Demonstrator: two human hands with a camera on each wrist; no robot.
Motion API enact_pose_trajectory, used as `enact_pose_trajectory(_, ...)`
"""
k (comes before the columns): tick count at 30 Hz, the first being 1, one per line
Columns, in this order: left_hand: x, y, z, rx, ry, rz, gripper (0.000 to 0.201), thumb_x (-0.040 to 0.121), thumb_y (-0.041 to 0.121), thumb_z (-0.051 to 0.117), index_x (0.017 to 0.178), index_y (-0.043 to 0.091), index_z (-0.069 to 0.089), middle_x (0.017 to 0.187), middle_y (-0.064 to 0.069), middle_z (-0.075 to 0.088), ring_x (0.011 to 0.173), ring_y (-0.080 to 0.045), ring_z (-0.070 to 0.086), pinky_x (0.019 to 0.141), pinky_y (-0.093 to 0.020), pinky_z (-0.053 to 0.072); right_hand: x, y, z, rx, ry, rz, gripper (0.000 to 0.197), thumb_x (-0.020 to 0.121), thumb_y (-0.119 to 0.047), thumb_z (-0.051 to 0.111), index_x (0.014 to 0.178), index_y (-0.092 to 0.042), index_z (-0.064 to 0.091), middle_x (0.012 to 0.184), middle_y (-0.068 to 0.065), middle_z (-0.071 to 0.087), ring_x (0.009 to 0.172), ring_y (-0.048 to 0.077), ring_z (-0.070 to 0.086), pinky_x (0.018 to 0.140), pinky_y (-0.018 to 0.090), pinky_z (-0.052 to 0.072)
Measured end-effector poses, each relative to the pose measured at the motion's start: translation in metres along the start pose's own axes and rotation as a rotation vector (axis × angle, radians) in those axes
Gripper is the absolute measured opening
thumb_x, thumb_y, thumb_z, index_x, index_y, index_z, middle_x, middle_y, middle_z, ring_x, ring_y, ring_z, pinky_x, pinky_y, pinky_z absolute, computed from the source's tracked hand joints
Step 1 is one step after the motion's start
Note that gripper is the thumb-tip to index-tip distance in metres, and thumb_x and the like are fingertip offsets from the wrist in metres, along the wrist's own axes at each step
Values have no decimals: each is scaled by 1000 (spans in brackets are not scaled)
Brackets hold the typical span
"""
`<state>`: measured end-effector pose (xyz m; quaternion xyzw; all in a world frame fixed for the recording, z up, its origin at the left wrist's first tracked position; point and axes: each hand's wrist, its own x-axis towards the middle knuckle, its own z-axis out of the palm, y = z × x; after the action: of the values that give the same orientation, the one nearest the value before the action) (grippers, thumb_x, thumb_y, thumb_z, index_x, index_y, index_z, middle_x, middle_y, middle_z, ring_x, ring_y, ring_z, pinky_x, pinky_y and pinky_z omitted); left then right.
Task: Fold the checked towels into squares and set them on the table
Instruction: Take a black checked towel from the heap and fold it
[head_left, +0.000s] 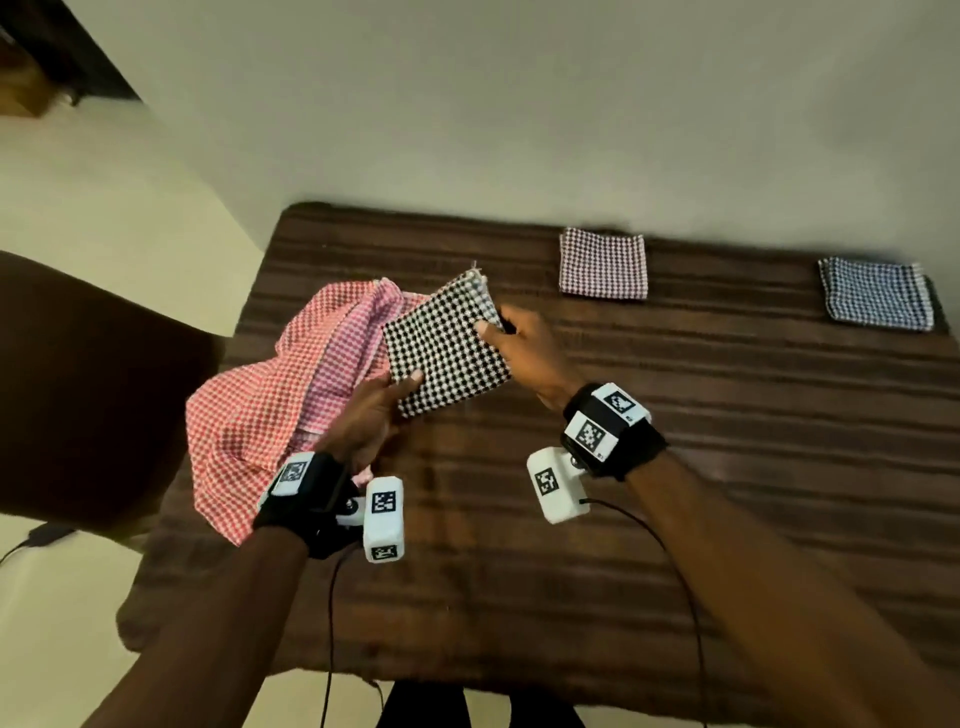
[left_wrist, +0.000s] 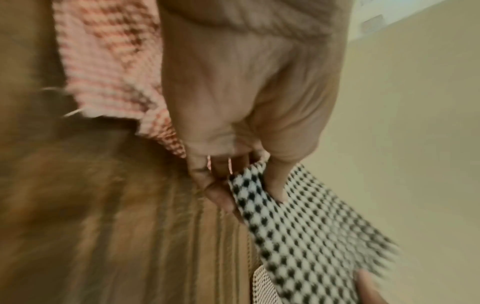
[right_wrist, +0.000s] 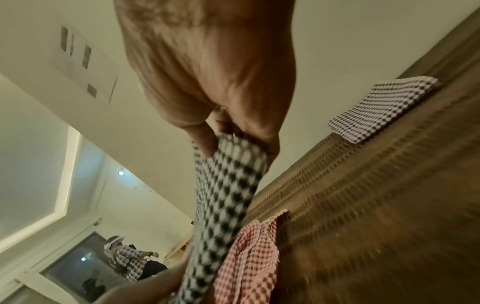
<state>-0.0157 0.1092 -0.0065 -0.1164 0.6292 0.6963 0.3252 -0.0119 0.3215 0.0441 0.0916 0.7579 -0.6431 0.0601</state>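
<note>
We count four checked towels on the brown striped table cover (head_left: 675, 467). Nearest us, our left hand (head_left: 371, 421) pinches the near corner of the black-and-white folded towel (head_left: 447, 348), thumb on top, fingers curled beneath. Our right hand (head_left: 524, 351) pinches its right edge the same way, so the square hangs tilted between our two hands, above the cover. Just left of that towel lies one crumpled red-and-white towel (head_left: 249, 415). Beyond it to the right, one folded maroon-checked square (head_left: 603, 264) lies flat, and farther right one folded blue-checked square (head_left: 875, 293).
</note>
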Motion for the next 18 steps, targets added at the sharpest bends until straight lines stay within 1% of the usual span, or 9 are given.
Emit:
enact_pose_trajectory(1,5,13,-10,70,64,66,34,94,20,60,124,3,59,121,-13,66,105,-25,64,82,-35,54,13,0,6,-15,18,38,22,96,-13,53,112,-2,63,109,10,69,92,17,65,82,33,54)
enact_pose_trajectory(3,23,43,-38,238,142,162,30,94,15,59,122,4,60,110,-10,70,102,-27,65,75,-33,55,45,0,23,-45,35,107,21,95,-13,54,108,-2,66,107,10,70,88,16,66,81,34,55)
enact_pose_trajectory(6,52,88,-76,507,202,274,32,89,25,64,117,10,64,107,-10,71,101,-30,67,82,-39,57,96,-3,52,-135,100,138,20,89,-20,61,95,-3,70,96,12,73,87,24,69,83,47,55)
enact_pose_trajectory(8,77,118,-102,717,285,342,43,82,40,63,115,12,68,108,-6,72,98,-23,67,85,-36,53,130,-10,74,-150,133,134,22,88,-23,65,95,-4,72,95,9,74,85,21,69,82,44,55)
enact_pose_trajectory(9,87,130,-112,770,330,370,43,83,40,65,114,11,69,106,-4,72,97,-21,67,82,-30,50,144,-16,84,-145,150,132,22,88,-23,65,96,-4,73,95,7,74,82,18,68,78,40,55)
enact_pose_trajectory(11,114,151,-135,815,440,379,34,87,33,68,111,9,70,104,-7,72,97,-23,66,78,-25,44,180,-19,103,-156,184,116,23,88,-25,66,91,-3,74,88,10,74,73,15,64,69,36,53)
enact_pose_trajectory(13,144,164,-161,832,485,373,37,85,38,69,106,7,71,105,-15,72,100,-30,66,86,-33,49,220,-16,123,-201,185,105,30,86,-29,68,82,0,72,78,18,71,64,16,58,63,41,52)
enact_pose_trajectory(15,173,171,-183,867,490,340,41,86,38,67,110,5,69,110,-19,70,104,-34,64,92,-41,48,260,-1,142,-224,180,118,31,85,-28,68,78,2,70,76,23,69,63,17,56,64,49,53)
enact_pose_trajectory(18,204,171,-208,850,527,312,39,90,27,65,122,6,63,119,-19,66,111,-34,61,96,-36,43,304,25,167,-241,145,167,23,83,-16,66,80,7,68,82,28,68,68,19,57,66,56,54)
